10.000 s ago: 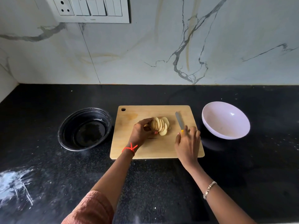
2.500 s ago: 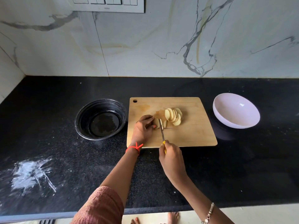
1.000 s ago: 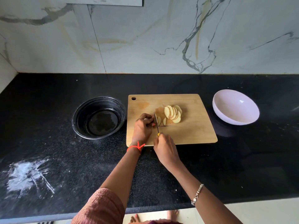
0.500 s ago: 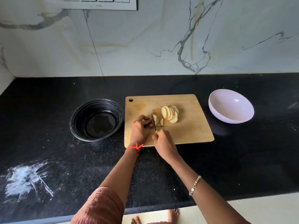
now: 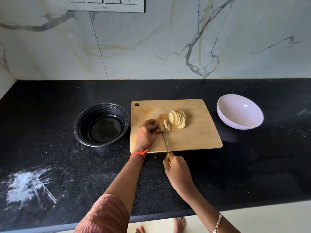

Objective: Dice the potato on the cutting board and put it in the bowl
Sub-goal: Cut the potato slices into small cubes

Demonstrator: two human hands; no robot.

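A wooden cutting board (image 5: pixel 198 140) lies on the black counter. A fanned pile of round potato slices (image 5: pixel 177 119) rests near its middle. Left of the pile, my left hand (image 5: pixel 146 133) presses down on a few potato pieces (image 5: pixel 165 127); what is under its fingers is hidden. My right hand (image 5: pixel 176 169) grips the yellow handle of a knife (image 5: pixel 165 140), at the board's near edge. The blade tip touches the board right beside my left fingertips. A pale lilac bowl (image 5: pixel 239 113) stands empty to the right of the board.
A black round bowl (image 5: pixel 101 124) sits just left of the board, almost touching it. A white powder smear (image 5: pixel 28 185) marks the counter's front left. The marble wall with a switch plate (image 5: pixel 107 4) rises behind. The counter's front edge runs below my arms.
My right hand has drawn the knife back toward me, from beside my left hand to the board's near edge. My left hand stays on the potato pieces.
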